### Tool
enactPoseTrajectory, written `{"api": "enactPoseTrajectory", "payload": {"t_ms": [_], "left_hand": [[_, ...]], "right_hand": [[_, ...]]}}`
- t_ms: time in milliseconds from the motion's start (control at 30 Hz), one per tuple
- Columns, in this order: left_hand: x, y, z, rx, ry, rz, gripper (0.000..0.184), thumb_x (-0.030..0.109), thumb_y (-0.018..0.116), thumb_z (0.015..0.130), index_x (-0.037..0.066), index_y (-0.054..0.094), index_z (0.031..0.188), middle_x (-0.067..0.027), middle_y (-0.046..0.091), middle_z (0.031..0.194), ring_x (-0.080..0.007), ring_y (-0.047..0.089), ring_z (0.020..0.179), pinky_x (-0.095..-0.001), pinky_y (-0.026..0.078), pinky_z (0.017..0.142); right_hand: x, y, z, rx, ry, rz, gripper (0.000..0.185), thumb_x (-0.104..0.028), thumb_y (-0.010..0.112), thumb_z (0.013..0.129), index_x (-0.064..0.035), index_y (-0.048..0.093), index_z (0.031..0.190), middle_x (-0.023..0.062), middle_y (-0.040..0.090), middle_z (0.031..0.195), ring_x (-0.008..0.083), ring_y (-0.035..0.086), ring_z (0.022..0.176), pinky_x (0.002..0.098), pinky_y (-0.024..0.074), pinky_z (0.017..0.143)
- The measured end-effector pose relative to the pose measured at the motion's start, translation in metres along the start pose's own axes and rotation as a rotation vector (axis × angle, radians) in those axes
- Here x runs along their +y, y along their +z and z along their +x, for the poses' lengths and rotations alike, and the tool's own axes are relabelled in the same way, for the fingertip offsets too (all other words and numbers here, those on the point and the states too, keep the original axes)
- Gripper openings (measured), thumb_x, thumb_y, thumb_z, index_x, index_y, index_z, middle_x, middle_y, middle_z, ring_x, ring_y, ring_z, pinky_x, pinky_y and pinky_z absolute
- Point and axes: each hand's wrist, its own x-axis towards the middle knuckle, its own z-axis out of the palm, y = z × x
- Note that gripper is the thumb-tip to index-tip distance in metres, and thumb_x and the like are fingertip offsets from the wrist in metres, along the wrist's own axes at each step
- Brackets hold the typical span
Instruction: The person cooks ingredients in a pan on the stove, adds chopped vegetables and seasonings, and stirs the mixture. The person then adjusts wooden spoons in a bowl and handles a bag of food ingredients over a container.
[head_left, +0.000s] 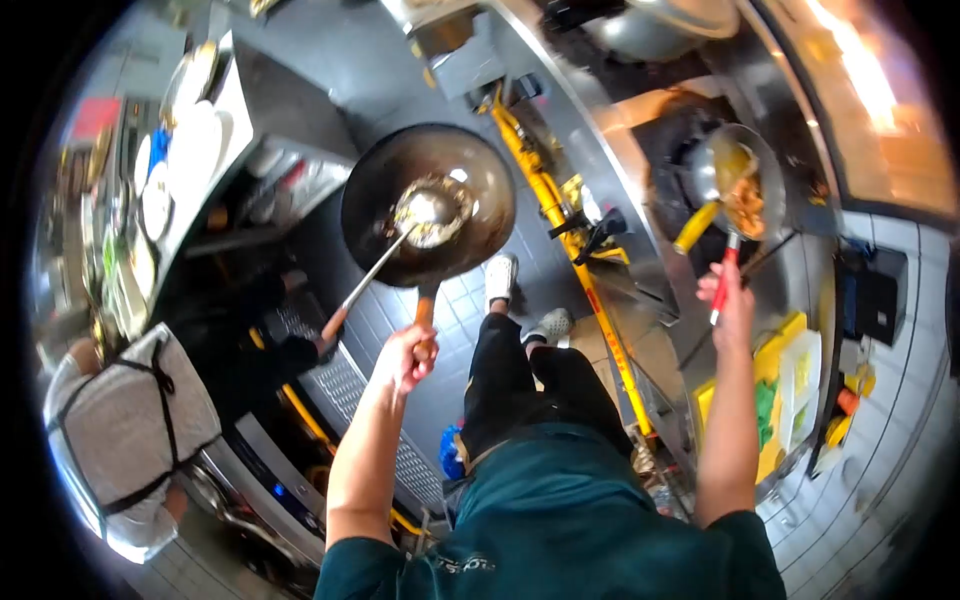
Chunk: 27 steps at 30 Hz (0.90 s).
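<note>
My left hand (407, 357) is closed around the wooden handle of a dark wok (365, 205), held over the floor. In the wok lies the shiny bowl of a ladle (424, 208), with some oily bits of food around it. The ladle's long handle slants down over the rim to the left. My right hand (735, 300) grips a red-handled utensil (727, 272), its metal end at a round pan (773, 180) over the stove. Brown pieces of food (746, 208) are in this pan. A yellow handle (697, 228) sticks out beside them; what it belongs to is unclear.
A yellow metal bar (560, 215) runs along the stove's front. Upper right stands a large metal pot (665, 28). Plates (200, 150) sit on the left counter. A person in a white top (125, 425) is at lower left. Plastic containers (798, 390) stand right.
</note>
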Motion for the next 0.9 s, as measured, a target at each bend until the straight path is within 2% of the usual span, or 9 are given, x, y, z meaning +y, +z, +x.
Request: {"api": "enactPoseTrajectory", "payload": {"t_ms": [133,233,400,467,567,733,833,867,900], "left_hand": [[-0.002,-0.004,0.071,-0.038,0.004,-0.023,0.022,0.02,0.065,0.089,0.004,0.055,0.077,-0.0037,0.05,0.058,-0.0111,0.04,0.039,-0.0241,0.028,0.034],[0.003,0.01,0.13,-0.088,-0.008,-0.06,0.019,0.02,0.064,0.089,0.005,0.056,0.081,-0.0032,0.05,0.061,-0.0105,0.039,0.039,-0.0237,0.028,0.034],[0.003,0.042,0.22,-0.167,-0.054,-0.069,0.016,0.02,0.065,0.088,0.006,0.058,0.088,-0.004,0.052,0.064,-0.0104,0.04,0.041,-0.0236,0.028,0.034],[0.011,0.067,0.244,-0.194,-0.049,-0.044,0.017,0.02,0.066,0.087,0.005,0.059,0.091,-0.0037,0.052,0.065,-0.0107,0.04,0.042,-0.0232,0.028,0.034],[0.017,0.101,0.292,-0.265,-0.07,-0.033,0.018,0.021,0.066,0.088,0.006,0.056,0.084,-0.0032,0.051,0.063,-0.0098,0.038,0.04,-0.0229,0.027,0.034],[0.033,0.16,0.354,-0.336,-0.13,-0.014,0.021,0.021,0.068,0.087,0.005,0.055,0.083,-0.0067,0.053,0.062,-0.0145,0.042,0.042,-0.0254,0.03,0.035],[0.034,0.203,0.385,-0.353,-0.073,0.009,0.022,0.023,0.067,0.088,0.005,0.055,0.083,-0.0056,0.053,0.063,-0.0134,0.041,0.041,-0.0236,0.029,0.034],[0.034,0.209,0.406,-0.388,-0.078,0.0,0.022,0.024,0.066,0.087,0.005,0.056,0.083,-0.0054,0.053,0.063,-0.0127,0.041,0.04,-0.0224,0.029,0.034],[0.033,0.209,0.43,-0.46,-0.112,0.034,0.024,0.028,0.064,0.088,0.006,0.057,0.084,-0.0065,0.054,0.063,-0.0134,0.041,0.04,-0.0229,0.029,0.033]], "right_hand": [[0.009,-0.027,-0.016,0.061,0.004,-0.216,0.047,-0.047,0.055,0.103,-0.0027,0.065,0.113,0.0092,0.069,0.086,0.0163,0.062,0.062,0.03,0.0516,0.06],[0.019,-0.076,-0.045,0.079,0.112,-0.479,0.031,-0.036,0.06,0.103,-0.008,0.059,0.09,0.0044,0.062,0.073,0.0089,0.05,0.053,0.0236,0.0384,0.049],[0.054,-0.113,-0.136,0.163,0.063,-0.446,0.026,-0.015,0.061,0.101,-0.0091,0.053,0.077,0.0032,0.058,0.065,0.006,0.043,0.047,0.0226,0.032,0.044],[0.075,-0.117,-0.173,0.076,0.126,-0.399,0.025,-0.014,0.062,0.099,-0.0075,0.058,0.075,0.0004,0.058,0.063,0.0061,0.047,0.05,0.0235,0.0366,0.048],[0.088,-0.115,-0.218,-0.002,0.392,-0.771,0.025,-0.02,0.069,0.093,-0.003,0.066,0.074,0.0037,0.065,0.066,0.0092,0.059,0.061,0.0268,0.0471,0.059],[0.171,-0.143,-0.282,0.038,0.315,-0.843,0.018,-0.012,0.068,0.089,-0.0003,0.067,0.076,0.0041,0.063,0.059,0.0122,0.061,0.06,0.0307,0.047,0.057],[0.225,-0.176,-0.321,-0.425,-0.009,-1.548,0.019,-0.028,0.065,0.099,-0.012,0.071,0.107,0.0148,0.071,0.091,0.0297,0.065,0.081,0.0771,0.0252,0.108],[0.197,-0.159,-0.321,-0.146,0.568,-0.889,0.018,-0.026,0.065,0.099,-0.0104,0.068,0.107,0.0105,0.067,0.09,0.0258,0.065,0.087,0.0512,0.0513,0.081],[0.268,-0.189,-0.356,-0.122,0.485,-0.809,0.018,-0.025,0.065,0.098,-0.009,0.067,0.104,0.0108,0.066,0.088,0.0253,0.065,0.085,0.0486,0.0508,0.077]]}}
